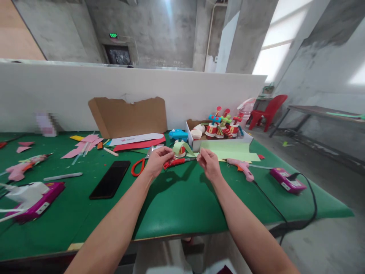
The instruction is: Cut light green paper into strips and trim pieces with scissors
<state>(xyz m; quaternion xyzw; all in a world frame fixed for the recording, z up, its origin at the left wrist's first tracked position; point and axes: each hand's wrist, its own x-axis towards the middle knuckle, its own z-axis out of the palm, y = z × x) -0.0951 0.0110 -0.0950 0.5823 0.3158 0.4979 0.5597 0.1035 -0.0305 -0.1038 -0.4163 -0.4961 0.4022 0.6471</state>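
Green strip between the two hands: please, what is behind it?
Behind the strip, a red-and-white cup can be seen in part, with a blue thing above it in the picture. The strip covers some of the cup; that part cannot be seen.

Fingers (166,153) hide the ends of the green strip (188,148), both forearms (114,220) cropped below
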